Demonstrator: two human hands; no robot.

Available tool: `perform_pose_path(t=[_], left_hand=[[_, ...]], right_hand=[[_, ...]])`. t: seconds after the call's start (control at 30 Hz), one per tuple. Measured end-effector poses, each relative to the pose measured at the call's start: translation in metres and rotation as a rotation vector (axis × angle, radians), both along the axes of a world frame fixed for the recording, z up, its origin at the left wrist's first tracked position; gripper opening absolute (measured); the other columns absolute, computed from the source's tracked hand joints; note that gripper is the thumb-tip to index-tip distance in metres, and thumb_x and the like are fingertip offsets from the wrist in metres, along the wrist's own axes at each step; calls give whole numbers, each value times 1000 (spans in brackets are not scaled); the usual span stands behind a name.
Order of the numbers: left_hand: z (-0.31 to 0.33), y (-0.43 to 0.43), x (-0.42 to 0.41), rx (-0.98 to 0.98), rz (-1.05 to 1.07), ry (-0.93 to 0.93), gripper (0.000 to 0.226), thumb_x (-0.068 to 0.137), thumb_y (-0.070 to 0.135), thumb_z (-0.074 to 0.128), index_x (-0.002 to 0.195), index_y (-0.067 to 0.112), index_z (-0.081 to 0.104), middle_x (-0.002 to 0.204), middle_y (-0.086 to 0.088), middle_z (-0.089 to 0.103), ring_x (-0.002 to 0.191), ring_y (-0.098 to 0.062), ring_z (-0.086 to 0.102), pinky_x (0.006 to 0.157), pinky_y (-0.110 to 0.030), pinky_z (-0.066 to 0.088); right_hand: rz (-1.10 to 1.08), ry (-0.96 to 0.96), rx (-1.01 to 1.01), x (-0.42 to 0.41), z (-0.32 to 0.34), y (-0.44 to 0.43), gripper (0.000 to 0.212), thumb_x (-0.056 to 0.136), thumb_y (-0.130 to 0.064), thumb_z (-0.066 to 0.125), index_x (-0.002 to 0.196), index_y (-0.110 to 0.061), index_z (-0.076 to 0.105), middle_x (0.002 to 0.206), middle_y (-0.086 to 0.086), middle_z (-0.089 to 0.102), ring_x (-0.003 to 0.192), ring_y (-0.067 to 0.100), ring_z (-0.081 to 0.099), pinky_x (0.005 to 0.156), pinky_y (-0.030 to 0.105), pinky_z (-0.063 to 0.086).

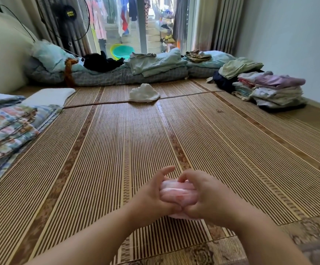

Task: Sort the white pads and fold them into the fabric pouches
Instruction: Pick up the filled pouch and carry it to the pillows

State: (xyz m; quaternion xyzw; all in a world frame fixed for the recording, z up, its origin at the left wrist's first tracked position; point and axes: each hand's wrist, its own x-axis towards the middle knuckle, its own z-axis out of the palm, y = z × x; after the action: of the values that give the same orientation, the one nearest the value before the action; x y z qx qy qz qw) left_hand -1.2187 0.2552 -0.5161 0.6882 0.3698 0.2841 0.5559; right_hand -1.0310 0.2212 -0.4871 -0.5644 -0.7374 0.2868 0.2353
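While one white pad (144,93) lies far off, both hands' fingers (167,170) clasp one pink pouch (176,195).

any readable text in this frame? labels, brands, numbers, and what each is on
Fan: yellow lettering on the hub badge, too blurred to read.
Pink bundle held in the left hand and right hand: no print visible.
Folded clothes stack and white cloth: no labels visible.
Nothing else carries legible text.

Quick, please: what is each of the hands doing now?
Left hand: closed on the pink fabric bundle.
Right hand: closed on the same bundle.
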Motion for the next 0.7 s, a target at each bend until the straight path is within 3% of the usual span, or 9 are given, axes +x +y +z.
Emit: perform_pose_path(t=[0.13, 0.2, 0.3, 0.37, 0.43, 0.53, 0.63, 0.7], left_hand=[[-20, -9, 0, 17, 20, 9, 89, 62, 12, 83, 129, 50, 37, 119, -5, 54, 93, -18, 69, 76, -30, 57], [-29, -11, 1, 36, 31, 60, 93, 59, 23, 86, 128, 55, 32, 118, 4, 57, 96, -9, 67, 78, -22, 55], [-31, -12, 5, 99, 66, 117, 76, 61, 36, 81, 117, 62, 36, 110, 13, 61, 97, 4, 62, 75, -11, 50], [-28, -11, 7, 105, 106, 84, 64, 66, 36, 78, 112, 60, 40, 108, 13, 63, 95, 4, 62, 73, -12, 51], [-20, -14, 6, 77, 147, 21, 63, 71, 34, 76, 122, 45, 41, 110, 7, 62, 91, 0, 65, 72, -17, 53], [1, -22, 0, 21, 254, -52, 76, 72, 32, 71, 136, 29, 31, 115, -3, 56, 90, -11, 68, 76, -29, 58], [34, -35, -18, -50, 326, -106, 74, 84, 19, 63, 141, 32, 17, 120, -16, 51, 98, -32, 65, 83, -47, 57], [58, -50, -37, -223, 457, -212, 62, 92, 12, 53, 140, 25, 16, 125, -19, 50, 106, -35, 61, 88, -50, 53]], right_hand=[[17, 30, -84, 6, -19, -6, 90, 57, -44, 81, 126, -61, 26, 113, -36, 37, 99, -8, 51, 75, 9, 45], [19, 20, -157, 13, -30, -8, 103, 54, -46, 82, 130, -63, 14, 118, -32, 36, 105, -7, 47, 86, 12, 38], [-22, 108, -158, 16, -39, -7, 85, 54, -54, 78, 114, -75, 21, 111, -26, 51, 96, -8, 56, 78, 11, 45], [-75, 190, -117, 14, -39, -7, 71, 53, -56, 77, 107, -73, 33, 107, -17, 60, 94, -9, 58, 78, 14, 50], [-105, 315, -118, 9, -33, -10, 67, 56, -52, 80, 113, -59, 43, 107, -10, 65, 94, 1, 63, 83, 25, 54], [-116, 499, -122, -5, -16, -16, 54, 78, -31, 73, 126, -35, 49, 109, 2, 66, 94, 18, 67, 83, 41, 57], [-141, 651, -123, -32, 14, -27, 30, 92, -14, 47, 118, -26, 57, 107, 14, 66, 94, 31, 66, 82, 51, 55], [-80, 732, -164, -58, 34, -37, 34, 93, -11, 39, 108, -21, 67, 102, 18, 69, 89, 33, 67, 79, 50, 54]])
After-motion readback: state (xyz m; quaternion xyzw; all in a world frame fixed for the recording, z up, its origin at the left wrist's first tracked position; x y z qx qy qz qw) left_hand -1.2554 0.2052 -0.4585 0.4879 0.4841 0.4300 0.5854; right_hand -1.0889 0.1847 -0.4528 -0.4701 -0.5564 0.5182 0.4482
